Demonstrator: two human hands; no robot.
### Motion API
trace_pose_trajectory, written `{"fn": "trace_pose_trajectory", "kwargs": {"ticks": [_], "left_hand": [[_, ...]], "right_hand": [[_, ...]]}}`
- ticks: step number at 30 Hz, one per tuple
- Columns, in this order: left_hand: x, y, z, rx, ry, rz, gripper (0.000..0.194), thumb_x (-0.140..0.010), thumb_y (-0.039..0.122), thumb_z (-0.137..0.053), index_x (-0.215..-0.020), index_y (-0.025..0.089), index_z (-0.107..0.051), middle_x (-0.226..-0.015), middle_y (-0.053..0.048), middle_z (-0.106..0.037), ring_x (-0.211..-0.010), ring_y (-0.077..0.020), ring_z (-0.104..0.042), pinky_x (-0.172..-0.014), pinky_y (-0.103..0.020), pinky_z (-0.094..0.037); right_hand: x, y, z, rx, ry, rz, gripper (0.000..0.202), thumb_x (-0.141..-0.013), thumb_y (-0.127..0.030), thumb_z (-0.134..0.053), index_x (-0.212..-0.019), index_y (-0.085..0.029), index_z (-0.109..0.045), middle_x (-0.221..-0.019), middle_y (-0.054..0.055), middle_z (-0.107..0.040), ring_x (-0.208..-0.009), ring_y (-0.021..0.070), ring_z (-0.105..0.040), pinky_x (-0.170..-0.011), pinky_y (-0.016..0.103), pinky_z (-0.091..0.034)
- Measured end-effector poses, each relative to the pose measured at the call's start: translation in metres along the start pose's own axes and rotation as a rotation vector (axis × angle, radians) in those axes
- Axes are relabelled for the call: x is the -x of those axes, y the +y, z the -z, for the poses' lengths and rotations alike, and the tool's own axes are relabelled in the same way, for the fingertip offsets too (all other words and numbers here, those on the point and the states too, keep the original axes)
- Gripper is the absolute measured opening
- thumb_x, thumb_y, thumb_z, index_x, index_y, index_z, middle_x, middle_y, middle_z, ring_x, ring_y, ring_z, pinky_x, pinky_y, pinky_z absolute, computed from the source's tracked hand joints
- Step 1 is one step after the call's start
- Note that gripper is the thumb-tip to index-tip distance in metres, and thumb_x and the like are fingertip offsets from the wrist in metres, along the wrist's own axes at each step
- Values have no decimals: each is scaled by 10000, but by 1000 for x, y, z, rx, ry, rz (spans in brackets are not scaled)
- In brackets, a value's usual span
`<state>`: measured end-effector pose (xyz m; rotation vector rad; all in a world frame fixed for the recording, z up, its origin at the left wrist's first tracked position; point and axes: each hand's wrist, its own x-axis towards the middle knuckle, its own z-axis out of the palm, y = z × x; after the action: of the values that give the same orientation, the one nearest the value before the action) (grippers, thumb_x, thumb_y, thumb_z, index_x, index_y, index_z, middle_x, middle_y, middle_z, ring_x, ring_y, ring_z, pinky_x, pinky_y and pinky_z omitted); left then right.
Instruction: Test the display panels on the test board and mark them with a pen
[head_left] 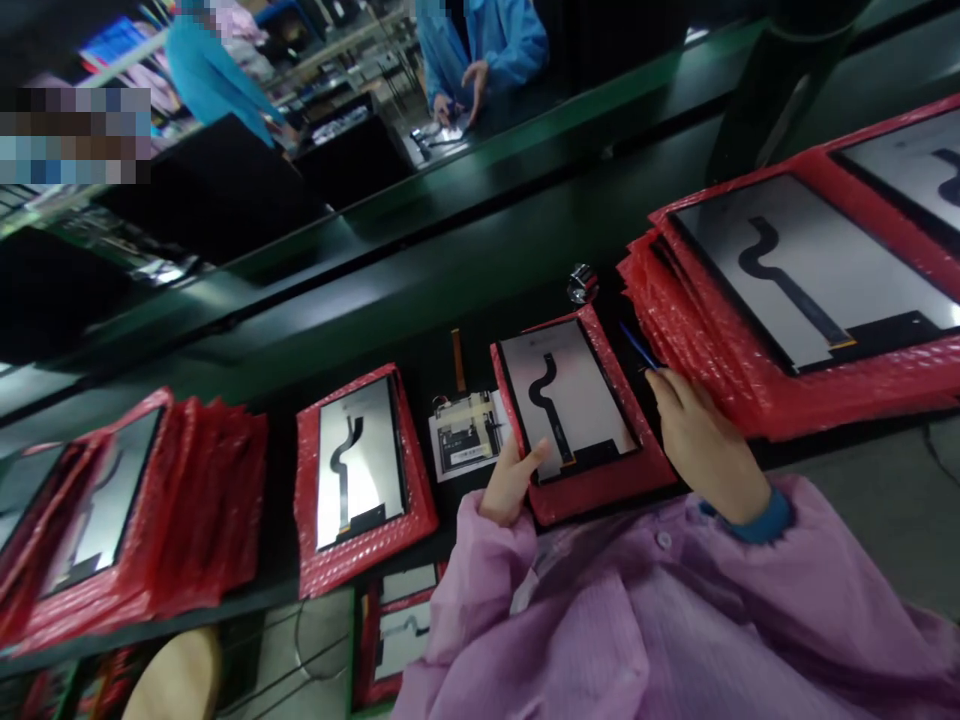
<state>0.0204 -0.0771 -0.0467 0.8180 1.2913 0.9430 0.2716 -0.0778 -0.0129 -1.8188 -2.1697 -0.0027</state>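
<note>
My left hand (514, 475) grips the lower left edge of a display panel (600, 385), its thumb lying over the silvery back. A dark, curved flex cable (551, 405) runs down that back. Under the panel is a red bubble-wrap pouch (600, 500). To the right of it, my right hand (709, 450) is closed on a thin blue tool (637, 345), pointed up and left; its exact kind is unclear. Left of the panel, a small circuit board (465, 435) lies on white paper, with an orange ribbon strip (458, 360) above it.
Another panel on red bubble wrap (319, 480) lies further left. Stacks of red pouches with panels stand at far left (202, 500) and right (697, 340). A shiny metal object (582, 284) sits behind. Across the bench, a co-worker (480, 60) works with both hands. A wooden stool (176, 680) stands below.
</note>
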Motion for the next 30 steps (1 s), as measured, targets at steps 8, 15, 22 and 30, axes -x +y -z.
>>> {"fn": "trace_pose_trajectory", "kwargs": {"ticks": [8,15,22,30], "left_hand": [[16,4,7,-1035,384,-355,267,-904,248,-696,-1142,140,-639,-871,-62,-694,-801,-228,-677,-791,-372,-545],[53,10,-18,-832,81,-725,401,-1028,454,-511,-1276,145,-567,-1054,-104,-718,-932,-189,-711,-848,-311,-581],[60,-4,-53,-765,-188,-680,442,-1090,447,-252,-1015,154,-573,-872,-90,-720,-775,-181,-699,-688,-286,-547],[84,12,-4,-618,-415,-277,559,-1064,573,-189,-829,192,-525,-643,13,-522,-538,-111,-457,-524,-247,-361]], "right_hand": [[-59,-17,-14,247,-252,-285,358,-947,-81,-343,-1209,20,-566,-1111,275,-630,-923,320,-706,-632,348,-489],[-20,-23,21,-531,-165,-228,214,-833,-221,-601,-1038,-161,-616,-882,75,-696,-763,210,-686,-657,299,-524],[24,-54,17,-1134,-240,-190,185,-917,-361,-620,-818,-205,-603,-689,-26,-599,-531,81,-557,-456,195,-413],[42,-35,35,-1142,240,-276,315,-989,-423,-533,-720,-270,-594,-547,-22,-431,-432,106,-374,-405,270,-295]]}}
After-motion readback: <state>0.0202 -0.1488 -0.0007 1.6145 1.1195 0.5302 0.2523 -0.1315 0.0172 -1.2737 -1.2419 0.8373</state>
